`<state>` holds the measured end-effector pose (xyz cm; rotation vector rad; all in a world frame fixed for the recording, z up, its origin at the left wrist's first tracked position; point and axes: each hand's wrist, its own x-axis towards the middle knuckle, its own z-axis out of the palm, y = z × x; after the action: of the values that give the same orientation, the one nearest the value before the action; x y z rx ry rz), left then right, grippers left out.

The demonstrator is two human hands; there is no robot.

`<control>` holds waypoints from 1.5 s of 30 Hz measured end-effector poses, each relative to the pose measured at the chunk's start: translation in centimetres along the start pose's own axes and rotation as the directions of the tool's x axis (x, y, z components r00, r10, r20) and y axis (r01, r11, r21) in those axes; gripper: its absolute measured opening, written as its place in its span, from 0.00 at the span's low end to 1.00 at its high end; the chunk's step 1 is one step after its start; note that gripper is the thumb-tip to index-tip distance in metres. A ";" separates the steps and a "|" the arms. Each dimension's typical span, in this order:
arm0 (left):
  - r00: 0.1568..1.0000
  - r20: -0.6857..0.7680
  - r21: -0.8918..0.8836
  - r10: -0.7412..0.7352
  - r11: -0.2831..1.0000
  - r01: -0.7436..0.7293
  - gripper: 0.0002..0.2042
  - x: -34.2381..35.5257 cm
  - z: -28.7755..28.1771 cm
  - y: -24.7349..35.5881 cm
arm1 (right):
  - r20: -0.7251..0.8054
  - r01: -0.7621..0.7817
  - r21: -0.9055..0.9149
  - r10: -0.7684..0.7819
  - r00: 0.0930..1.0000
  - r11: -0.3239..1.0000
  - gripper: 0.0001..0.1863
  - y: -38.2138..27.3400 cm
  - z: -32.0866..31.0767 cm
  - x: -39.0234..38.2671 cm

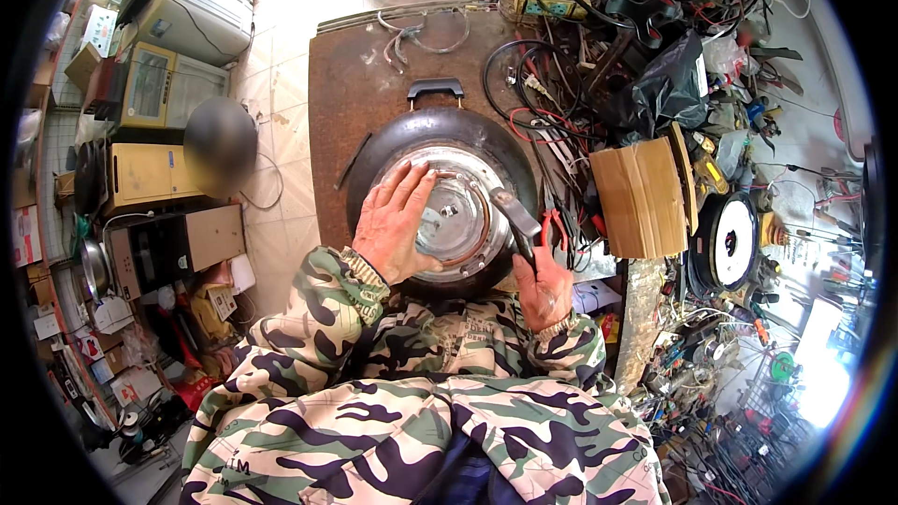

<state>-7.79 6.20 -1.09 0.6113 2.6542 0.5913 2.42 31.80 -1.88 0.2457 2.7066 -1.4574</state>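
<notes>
The right hand (pixel 543 292) has its fingers wrapped around the handle of a hammer (pixel 516 215), whose head hangs over the right side of a round metal base (pixel 456 229). The left hand (pixel 398 224) lies palm down on the left of that base, fingers stretched out and thumb set apart, pinching nothing. The base sits in the middle of a dark pan (pixel 508 151), apparently upside down, at the near part of a brown bench (pixel 341 70), its black handle (pixel 436 88) pointing to the far side. A blow that slips or lands too far left could catch the left fingers, since they lie so near the hammer; a hard one could dent the base, and the pan could rock or turn because only a flat palm steadies it. Just right of the pan, red-handled pliers (pixel 554 228) and loose cables (pixel 552 84) could snag the swing. As for writing, the camouflage clothing (pixel 327 421) bears printed lettering; papers and labels on the left are too small to read, and no brand is legible on the pan.
</notes>
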 end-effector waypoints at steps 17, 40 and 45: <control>0.993 -0.013 -0.097 0.118 0.988 -0.119 0.61 -0.9 -0.1 -3.3 | -0.189 0.065 -0.149 -0.093 0.978 0.987 0.17 0.6 2.7 -10.3; 0.984 -0.012 -0.041 0.179 0.983 -0.179 0.58 -1.0 -0.2 -3.2 | -0.325 0.021 -0.283 -0.117 0.939 0.959 0.15 -3.1 9.9 -12.5; 0.980 -0.014 -0.039 0.199 0.979 -0.199 0.58 -0.8 -0.1 -3.9 | -0.391 0.043 -0.243 -0.139 0.910 0.969 0.14 -3.8 10.1 -12.5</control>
<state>-8.41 2.57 -2.66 0.8712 2.6013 0.7023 13.87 19.90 -2.72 0.4612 3.2282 -1.2057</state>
